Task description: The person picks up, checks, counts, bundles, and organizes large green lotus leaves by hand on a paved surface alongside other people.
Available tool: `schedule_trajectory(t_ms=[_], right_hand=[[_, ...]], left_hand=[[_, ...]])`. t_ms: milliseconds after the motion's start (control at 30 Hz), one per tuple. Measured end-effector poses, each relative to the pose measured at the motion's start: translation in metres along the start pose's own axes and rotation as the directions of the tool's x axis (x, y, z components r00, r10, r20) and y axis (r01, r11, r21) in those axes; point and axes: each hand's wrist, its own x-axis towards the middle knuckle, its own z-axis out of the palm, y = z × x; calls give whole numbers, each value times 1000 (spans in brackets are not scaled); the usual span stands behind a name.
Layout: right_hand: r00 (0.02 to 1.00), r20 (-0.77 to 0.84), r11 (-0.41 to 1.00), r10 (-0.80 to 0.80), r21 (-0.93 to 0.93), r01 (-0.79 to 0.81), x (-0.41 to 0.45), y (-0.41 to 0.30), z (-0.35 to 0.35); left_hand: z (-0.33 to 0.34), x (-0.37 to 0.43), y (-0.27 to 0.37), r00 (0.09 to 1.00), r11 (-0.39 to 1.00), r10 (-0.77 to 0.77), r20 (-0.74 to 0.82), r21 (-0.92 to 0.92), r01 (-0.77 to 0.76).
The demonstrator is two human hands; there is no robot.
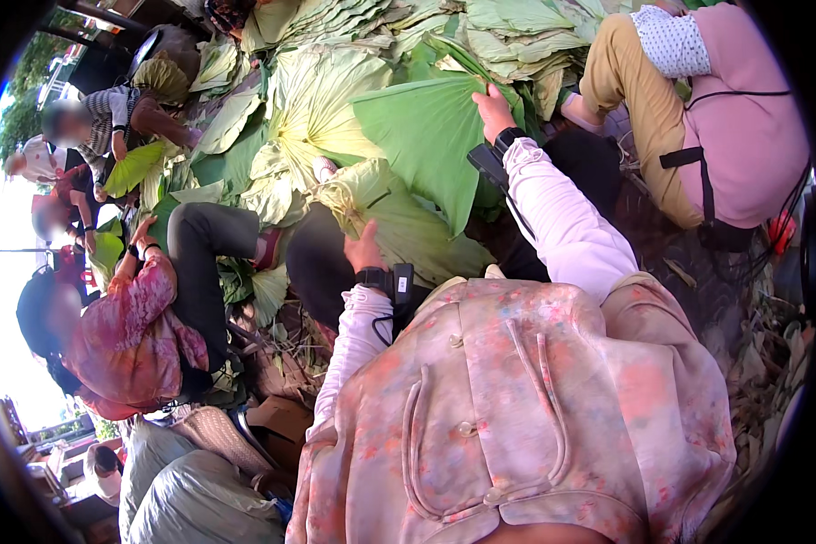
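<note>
My right hand point(494, 113) grips the edge of a folded green lotus leaf point(425, 129), which is raised and spreads out to the left of the fingers. Lower down, my left hand point(366, 251) grasps a paler, yellowish-green lotus leaf point(398, 204) lying over my lap. Its thumb is up at the leaf's gathered part, and the other fingers are partly hidden. Just beyond, a broad yellow-green lotus leaf point(306, 129) lies flat on the pile.
Stacked lotus leaves point(517, 34) cover the ground ahead. A person in pink point(748, 129) sits close on the right, another in a patterned top point(129, 326) on the left. Grey plastic sacks point(197, 496) and a cardboard box point(282, 425) stand at lower left; dry leaf scraps point(765, 381) lie right.
</note>
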Motion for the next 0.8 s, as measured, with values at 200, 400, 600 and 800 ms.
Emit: schedule_trajectory(t_ms=[200,400,600,800], right_hand=[[955,-296,1000,-4,-27,-4,17,60,-47],[972,-150,813,-183,-579,64,-2,72,-29],[873,470,809,127,-559,183,-98,25,44],[554,823,750,125,-444,490,-165,21,71]], left_hand=[[2,-5,-3,998,998,59,-20,31,-59],[-2,-3,0,998,998,65,20,7,-65],[-4,-1,1,998,998,55,35,-24,-54],[-1,-5,3,989,976,-48,139,-203,76]])
